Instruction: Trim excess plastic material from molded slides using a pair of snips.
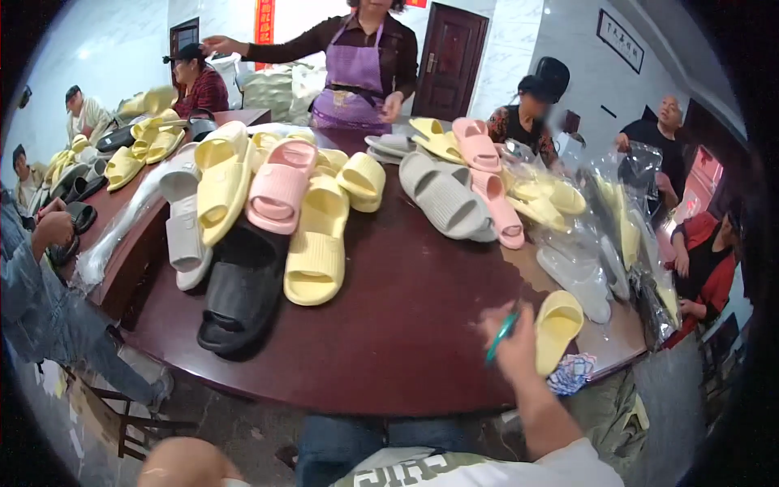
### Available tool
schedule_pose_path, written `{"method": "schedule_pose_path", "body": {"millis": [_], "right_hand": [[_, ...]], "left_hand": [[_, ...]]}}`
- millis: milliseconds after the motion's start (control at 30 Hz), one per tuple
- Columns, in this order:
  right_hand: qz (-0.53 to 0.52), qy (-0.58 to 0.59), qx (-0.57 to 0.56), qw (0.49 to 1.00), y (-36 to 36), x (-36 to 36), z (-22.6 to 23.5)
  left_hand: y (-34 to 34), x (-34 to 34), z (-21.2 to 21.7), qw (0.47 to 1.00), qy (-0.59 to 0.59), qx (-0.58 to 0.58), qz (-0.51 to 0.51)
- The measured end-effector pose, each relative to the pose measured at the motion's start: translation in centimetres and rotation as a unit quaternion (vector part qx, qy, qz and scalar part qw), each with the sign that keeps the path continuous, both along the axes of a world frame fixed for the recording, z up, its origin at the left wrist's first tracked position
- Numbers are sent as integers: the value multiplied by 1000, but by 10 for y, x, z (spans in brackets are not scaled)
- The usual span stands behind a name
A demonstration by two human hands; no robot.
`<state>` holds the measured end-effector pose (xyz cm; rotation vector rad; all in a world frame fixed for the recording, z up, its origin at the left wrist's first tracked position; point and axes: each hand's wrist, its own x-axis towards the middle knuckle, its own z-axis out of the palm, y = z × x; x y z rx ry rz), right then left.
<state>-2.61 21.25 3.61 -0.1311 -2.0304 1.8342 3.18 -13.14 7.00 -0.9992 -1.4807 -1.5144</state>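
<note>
My right hand [513, 345] is over the right part of the dark red table [398, 325], its fingers closed around a slim teal-green tool [503, 334]. Blur hides the tool's exact kind. Just right of that hand a single yellow slipper [558, 331] lies on the table, its strap toward the far side. By the slipper's near end sits a small pile of printed blue-and-white labels [572, 374] at the table's edge. A bare, rounded part of my left arm [182, 464] shows at the lower edge, while my left hand is out of sight.
Stacked slippers stand left of centre: grey, yellow [315, 260], pink [280, 191] and black [242, 292]. Grey slippers [448, 199] and pink ones lie farther right. Bagged slippers [576, 272] line the right edge. A person in a purple apron [353, 65] stands opposite; several others are around.
</note>
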Motion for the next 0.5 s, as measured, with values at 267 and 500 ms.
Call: {"method": "schedule_pose_path", "body": {"millis": [267, 500], "right_hand": [[-242, -6, 239, 940, 51, -190, 34], [-238, 48, 249, 938, 139, -238, -39]], "left_hand": [[26, -34, -56, 883, -296, -357, -70], [19, -53, -66, 936, -282, -194, -85]]}}
